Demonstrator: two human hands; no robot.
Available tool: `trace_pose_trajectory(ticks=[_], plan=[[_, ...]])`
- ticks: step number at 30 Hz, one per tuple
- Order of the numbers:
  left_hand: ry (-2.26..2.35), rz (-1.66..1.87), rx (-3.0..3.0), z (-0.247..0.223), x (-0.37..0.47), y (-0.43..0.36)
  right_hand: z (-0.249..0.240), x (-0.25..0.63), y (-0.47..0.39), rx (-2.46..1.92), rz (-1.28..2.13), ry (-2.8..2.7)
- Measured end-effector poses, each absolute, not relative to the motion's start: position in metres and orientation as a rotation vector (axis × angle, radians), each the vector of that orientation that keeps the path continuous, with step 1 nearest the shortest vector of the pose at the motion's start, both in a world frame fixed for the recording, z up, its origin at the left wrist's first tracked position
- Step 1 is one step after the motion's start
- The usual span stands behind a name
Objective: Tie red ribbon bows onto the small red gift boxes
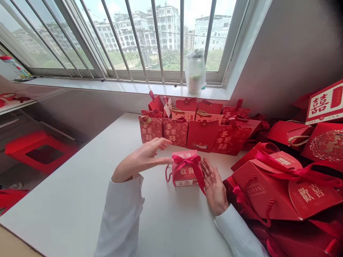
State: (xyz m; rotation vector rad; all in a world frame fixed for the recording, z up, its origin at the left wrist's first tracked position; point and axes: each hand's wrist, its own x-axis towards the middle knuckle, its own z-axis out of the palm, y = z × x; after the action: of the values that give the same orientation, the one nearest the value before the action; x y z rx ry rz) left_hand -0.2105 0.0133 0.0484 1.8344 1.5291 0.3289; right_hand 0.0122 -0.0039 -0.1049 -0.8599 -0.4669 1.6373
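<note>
A small red gift box with pale lettering stands on the white table between my hands. A crimson ribbon is tied in a bow across its top, one tail hanging down the right side. A twisted cord handle loops out at its left. My left hand hovers at the box's upper left, fingers stretched apart; its thumb reaches to the bow's left loop, and I cannot tell if it touches. Beside the box's right face, my right hand lies palm up with spread fingers, holding nothing.
Rows of red gift bags stand at the table's back by the wall. Larger red gift boxes with ribbons and cords are piled close to my right arm. A bagged jar sits on the windowsill. A red stool is left of the table.
</note>
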Motion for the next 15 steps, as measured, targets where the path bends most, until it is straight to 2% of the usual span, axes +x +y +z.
trace_pose_trajectory(ticks=[4,9,15], plan=[[1.530,0.384,2.089,0.053,-0.184,0.006,-0.107,0.010,-0.005,-0.855,1.623,-0.427],[1.549,0.163,2.197,0.039,-0.141,0.005,-0.105,0.007,-0.006,-0.846,1.592,-0.432],[1.518,0.054,2.250,0.026,-0.142,0.015,-0.108,0.007,-0.005,-0.860,1.576,-0.552]])
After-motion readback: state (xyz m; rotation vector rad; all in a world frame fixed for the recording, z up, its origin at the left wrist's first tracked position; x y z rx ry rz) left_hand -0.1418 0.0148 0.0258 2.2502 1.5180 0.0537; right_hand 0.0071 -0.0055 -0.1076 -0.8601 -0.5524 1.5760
